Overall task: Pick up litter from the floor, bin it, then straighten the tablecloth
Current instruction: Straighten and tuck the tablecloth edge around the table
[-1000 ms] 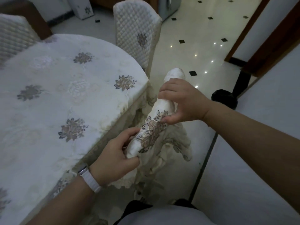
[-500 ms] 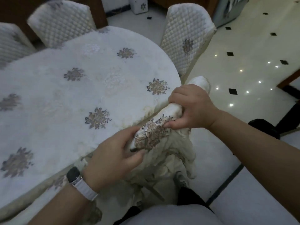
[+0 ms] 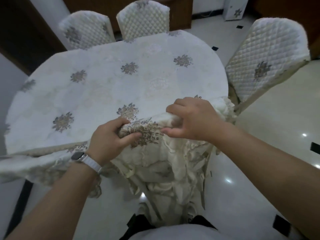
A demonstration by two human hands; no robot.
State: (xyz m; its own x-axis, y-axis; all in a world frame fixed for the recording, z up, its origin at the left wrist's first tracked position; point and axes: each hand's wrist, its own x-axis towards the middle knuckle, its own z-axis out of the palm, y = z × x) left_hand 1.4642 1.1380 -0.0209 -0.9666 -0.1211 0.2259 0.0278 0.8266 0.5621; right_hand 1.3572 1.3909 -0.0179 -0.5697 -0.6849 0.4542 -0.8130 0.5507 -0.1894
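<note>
A white tablecloth [image 3: 107,87] with grey-brown flower motifs covers the oval table in front of me. Its near edge is bunched into a thick fold [image 3: 149,130] at the table's front rim, and the rest hangs down in creased folds toward the floor. My left hand [image 3: 110,135], with a white-strapped watch on the wrist, grips the left end of that fold. My right hand [image 3: 192,118] grips the right part of the fold, fingers curled over the top and thumb below. No litter or bin shows in this view.
Three quilted, cloth-covered chairs stand round the table: two at the far side [image 3: 86,32], [image 3: 143,18] and one at the right [image 3: 266,56]. Glossy white floor tiles with small black squares [image 3: 280,153] lie to the right. Dark wooden furniture lines the back wall.
My view has swung left, so the whole table and the far chairs now show. Both hands have kept their hold and carried the bunched cloth edge up to the table's front rim.
</note>
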